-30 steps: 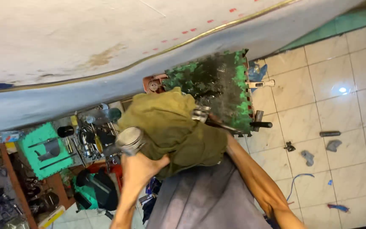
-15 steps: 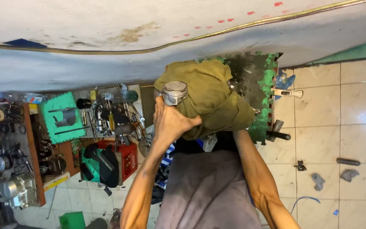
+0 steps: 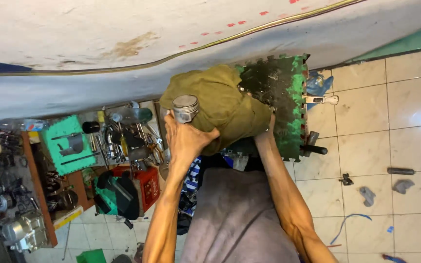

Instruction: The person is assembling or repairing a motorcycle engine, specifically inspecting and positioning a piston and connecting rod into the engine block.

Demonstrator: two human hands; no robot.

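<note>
Left hand (image 3: pixel 187 141) is raised in front of the torso, forearm running up from the bottom edge, wrist bent slightly, fingers curled around the lower part of a piston (image 3: pixel 185 108), which it grips. Piston is a short metal cylinder, dull silver, with ring grooves around the top band, held upright against the edge of an olive rag (image 3: pixel 220 104).

Right arm stretches up from the lower right, elbow low, forearm lean and straight. Right hand (image 3: pixel 267 127) is mostly buried under the rag at its right edge (fingers hidden, can't tell if it is grasping or just pressed flat). The rag is a thick bunched cloth, wrinkled, matte, draped over something bulky not visible underneath.

Behind the rag lies a green foam mat (image 3: pixel 296 87) with puzzle-tooth edges, its centre stained black and greasy. Just right of it, a wrench (image 3: pixel 321 100) with a pale handle lies on glossy cream floor tiles (image 3: pixel 395 122). A dark cylindrical tool (image 3: pixel 315 149) lies at the mat's lower corner.

Left side: a second, smaller green mat (image 3: pixel 64 143), a clutter of metal hand tools (image 3: pixel 127 136), and a red crate (image 3: pixel 146 187). The person wears a grey shirt (image 3: pixel 235 219), soft, faded.
</note>
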